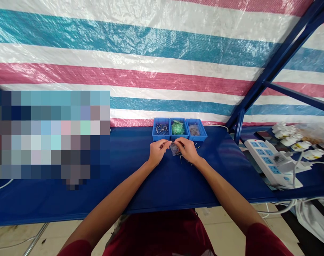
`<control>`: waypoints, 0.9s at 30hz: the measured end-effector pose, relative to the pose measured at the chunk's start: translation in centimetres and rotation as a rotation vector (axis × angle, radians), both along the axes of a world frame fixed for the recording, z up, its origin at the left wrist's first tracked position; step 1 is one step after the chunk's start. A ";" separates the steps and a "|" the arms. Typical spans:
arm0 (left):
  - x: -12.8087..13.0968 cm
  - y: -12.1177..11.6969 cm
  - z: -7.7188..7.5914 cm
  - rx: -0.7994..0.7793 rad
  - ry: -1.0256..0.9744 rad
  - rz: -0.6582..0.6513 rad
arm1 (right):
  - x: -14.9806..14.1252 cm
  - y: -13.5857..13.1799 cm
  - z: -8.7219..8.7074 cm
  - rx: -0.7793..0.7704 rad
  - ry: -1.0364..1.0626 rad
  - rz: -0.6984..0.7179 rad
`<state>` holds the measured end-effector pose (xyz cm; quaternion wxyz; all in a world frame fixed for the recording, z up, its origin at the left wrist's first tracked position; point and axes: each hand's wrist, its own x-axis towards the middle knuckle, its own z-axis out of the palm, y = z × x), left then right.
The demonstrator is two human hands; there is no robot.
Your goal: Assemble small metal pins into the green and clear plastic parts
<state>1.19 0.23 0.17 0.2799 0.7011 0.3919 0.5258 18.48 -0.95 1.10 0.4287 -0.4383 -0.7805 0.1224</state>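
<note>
Left hand [158,152] and right hand [188,149] closed in a fingertip pinch on a small clear plastic bag [174,150] — a grip suited to something so slight — above loose metal pins [181,159] on the blue worktop [194,188], three blue bins [179,128] just ahead, within easy reach.

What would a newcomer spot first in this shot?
A huge pink, teal and white striped tarp fills the top of the view, behind a blue table. At the table's centre, the left hand and right hand pinch a small clear bag, just in front of three blue bins. Off to the right, a white power strip with blue switches stands out.
</note>
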 end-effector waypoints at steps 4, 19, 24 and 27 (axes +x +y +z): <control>0.1 0.2 -0.2 0.130 0.018 0.014 | 0.0 0.0 0.1 -0.028 -0.004 0.007; 0.1 0.0 -0.2 -0.081 -0.081 -0.100 | 0.1 -0.2 0.2 -0.077 0.034 -0.149; 0.1 -0.2 0.0 -0.122 -0.068 -0.114 | 0.0 -0.1 0.3 -0.060 0.071 -0.145; 0.2 -0.3 0.2 -0.117 -0.066 -0.107 | 0.0 -0.2 0.4 -0.058 0.072 -0.148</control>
